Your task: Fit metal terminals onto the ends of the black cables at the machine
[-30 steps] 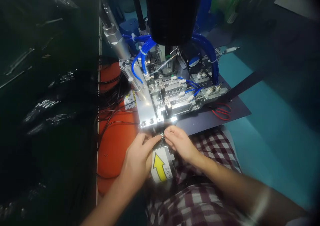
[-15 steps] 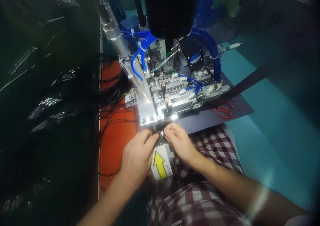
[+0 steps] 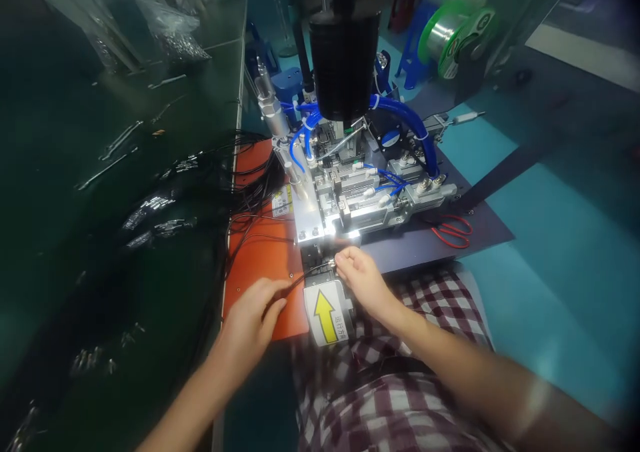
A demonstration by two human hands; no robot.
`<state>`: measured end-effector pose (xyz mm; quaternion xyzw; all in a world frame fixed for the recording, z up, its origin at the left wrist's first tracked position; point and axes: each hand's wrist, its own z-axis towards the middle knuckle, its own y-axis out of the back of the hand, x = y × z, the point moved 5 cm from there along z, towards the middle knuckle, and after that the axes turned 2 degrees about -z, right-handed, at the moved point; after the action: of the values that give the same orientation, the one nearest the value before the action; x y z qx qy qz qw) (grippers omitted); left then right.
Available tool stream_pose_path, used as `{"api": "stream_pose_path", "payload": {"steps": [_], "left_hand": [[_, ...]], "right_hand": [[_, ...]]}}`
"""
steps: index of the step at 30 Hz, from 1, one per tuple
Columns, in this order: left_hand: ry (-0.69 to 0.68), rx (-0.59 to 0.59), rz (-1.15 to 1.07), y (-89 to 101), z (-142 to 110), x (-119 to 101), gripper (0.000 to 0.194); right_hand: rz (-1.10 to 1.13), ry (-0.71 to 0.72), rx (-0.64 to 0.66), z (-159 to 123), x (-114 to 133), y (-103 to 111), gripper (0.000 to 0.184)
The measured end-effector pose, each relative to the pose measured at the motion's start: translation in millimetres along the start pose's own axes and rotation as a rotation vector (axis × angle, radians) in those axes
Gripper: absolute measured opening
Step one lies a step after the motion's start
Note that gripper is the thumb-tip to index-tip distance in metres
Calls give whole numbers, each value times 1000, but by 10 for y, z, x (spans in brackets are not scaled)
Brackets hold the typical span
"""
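Note:
A thin black cable (image 3: 306,276) runs between my hands, just in front of the machine (image 3: 350,192). My left hand (image 3: 255,309) is closed on the cable, over the orange plate (image 3: 285,315). My right hand (image 3: 363,279) pinches a small shiny metal connector (image 3: 332,263) at the cable's other end; the fingers partly hide it. The connector is by the machine's front edge, above a black block. Below it is a white label with a yellow arrow (image 3: 326,315).
Black cables (image 3: 260,192) lie bundled on the orange plate. On the dark table (image 3: 100,259) at left are small metal parts and plastic bags (image 3: 170,32). A red wire loop (image 3: 453,231) rests on the grey base plate. A solder wire spool (image 3: 450,35) stands at the back right.
My left hand has moved left and toward me, away from my right hand, and a length of cable now shows between them. My right hand stays near the machine's front. The view has shifted.

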<state>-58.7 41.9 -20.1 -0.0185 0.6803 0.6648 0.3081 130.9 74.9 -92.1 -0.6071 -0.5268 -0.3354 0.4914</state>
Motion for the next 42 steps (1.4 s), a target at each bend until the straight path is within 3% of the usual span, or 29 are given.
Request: {"api": "stream_pose_path", "payload": {"steps": [5, 7, 10, 13, 16, 24, 34, 42], "left_hand": [[-434, -3, 607, 45, 221, -24, 34], [-448, -29, 698, 18, 266, -43, 33], [-348, -93, 747, -49, 165, -103, 38], [-128, -151, 788, -99, -16, -121, 53], [25, -158, 706, -137, -120, -105, 57], [88, -202, 518, -169, -130, -49, 55], [93, -208, 505, -178, -154, -26, 55], [111, -202, 543, -183, -157, -24, 55]], "right_hand": [[-37, 34, 9, 11, 12, 11, 33], [-51, 41, 11, 3, 32, 8, 34], [-66, 43, 11, -9, 53, 5, 35], [-80, 44, 11, -11, 46, 13, 34], [-99, 50, 9, -8, 25, 27, 32], [-160, 32, -6, -27, 57, 21, 32], [-107, 32, -37, -40, 75, 24, 32], [-30, -93, 42, -14, 92, 25, 38]]}}
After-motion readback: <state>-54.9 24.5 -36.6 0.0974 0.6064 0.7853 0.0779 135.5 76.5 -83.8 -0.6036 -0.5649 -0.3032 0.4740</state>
